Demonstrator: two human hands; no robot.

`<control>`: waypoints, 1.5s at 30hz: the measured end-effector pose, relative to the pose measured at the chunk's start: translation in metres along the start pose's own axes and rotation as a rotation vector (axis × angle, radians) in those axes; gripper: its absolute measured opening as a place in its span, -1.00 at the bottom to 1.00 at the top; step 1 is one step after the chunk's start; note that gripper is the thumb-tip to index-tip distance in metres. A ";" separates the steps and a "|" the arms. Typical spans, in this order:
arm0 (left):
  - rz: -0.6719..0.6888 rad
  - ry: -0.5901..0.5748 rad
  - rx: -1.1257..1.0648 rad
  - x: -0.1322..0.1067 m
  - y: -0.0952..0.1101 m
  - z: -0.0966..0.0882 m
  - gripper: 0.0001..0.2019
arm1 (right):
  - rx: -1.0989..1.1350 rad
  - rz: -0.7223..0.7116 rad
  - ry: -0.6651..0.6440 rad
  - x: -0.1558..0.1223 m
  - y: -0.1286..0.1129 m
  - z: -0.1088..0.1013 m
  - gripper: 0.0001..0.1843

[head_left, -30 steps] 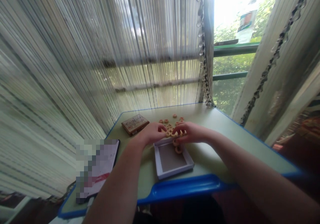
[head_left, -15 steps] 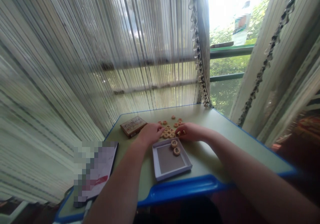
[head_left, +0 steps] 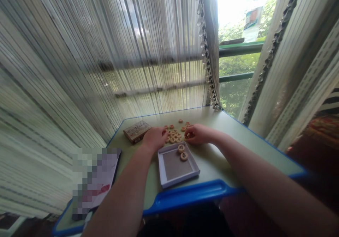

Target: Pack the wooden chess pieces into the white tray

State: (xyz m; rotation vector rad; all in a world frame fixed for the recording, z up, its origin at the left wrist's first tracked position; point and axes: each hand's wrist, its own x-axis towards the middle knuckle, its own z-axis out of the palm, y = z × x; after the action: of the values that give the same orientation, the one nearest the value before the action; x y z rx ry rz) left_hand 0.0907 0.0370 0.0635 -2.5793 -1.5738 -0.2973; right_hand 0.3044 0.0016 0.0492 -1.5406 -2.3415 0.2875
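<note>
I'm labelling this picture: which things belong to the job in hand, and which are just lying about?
Likely belonging:
round pieces, by the left hand and right hand
shallow tray, two pieces inside
printed box, probably related

Apparently lying about:
dark-edged pad, partly blurred
bottle, upper right

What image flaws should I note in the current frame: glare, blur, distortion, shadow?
Head view: the sky is blown out to white; head view: the curtain stretches and slants towards the left edge; head view: blocky pixelation hides part of the dark-edged pad; head view: characters on the two pieces in the white tray are soft, and detail at the right hand is unclear.
</note>
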 end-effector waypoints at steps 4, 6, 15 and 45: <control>-0.070 0.036 0.030 0.000 -0.002 0.000 -0.67 | 0.007 -0.003 -0.006 0.000 0.000 0.000 -0.70; -0.111 -0.011 0.048 -0.001 -0.004 -0.001 -0.70 | 0.004 -0.015 -0.001 0.000 -0.001 0.001 -0.71; -0.212 -0.033 -0.050 0.001 -0.017 -0.010 -0.61 | -0.027 -0.051 0.070 0.003 0.002 0.004 -0.78; -0.292 -0.098 0.001 -0.002 -0.025 -0.006 -0.68 | 0.006 0.005 0.142 -0.001 -0.005 -0.002 -0.79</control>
State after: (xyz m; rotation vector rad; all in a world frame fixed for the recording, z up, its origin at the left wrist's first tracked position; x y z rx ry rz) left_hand 0.0668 0.0462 0.0685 -2.3920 -1.9859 -0.1953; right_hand 0.3010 -0.0013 0.0528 -1.5122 -2.2258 0.1799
